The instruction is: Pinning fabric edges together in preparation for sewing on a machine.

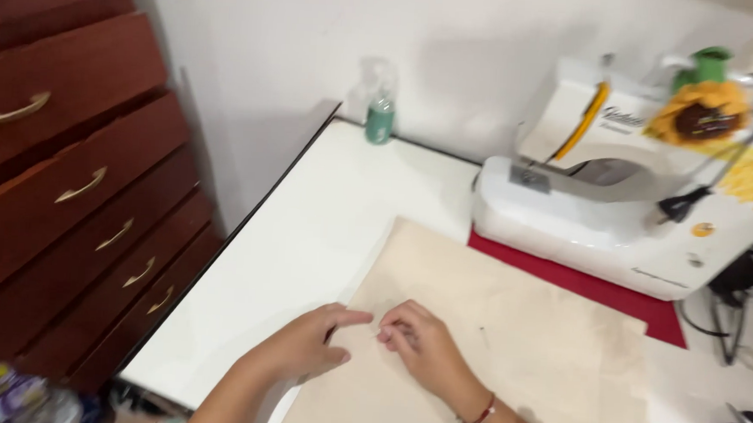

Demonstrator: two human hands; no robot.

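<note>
A large beige sheet of fabric or paper [507, 347] lies flat on the white table [307, 234]. My left hand [305, 347] rests on its left edge with the fingers pointing right. My right hand [421, 343] sits just beside it, fingers curled and pinched together at something tiny near the fingertips; what it is cannot be made out. A red bracelet circles my right wrist. The two hands nearly touch at the fingertips.
A white sewing machine [618, 198] with a sunflower decoration [704, 113] stands on a red mat [596, 287] at the back right. A green-based spray bottle [380, 109] stands by the wall. A dark wooden chest of drawers [69, 178] borders the table's left. Dark objects lie at the lower right.
</note>
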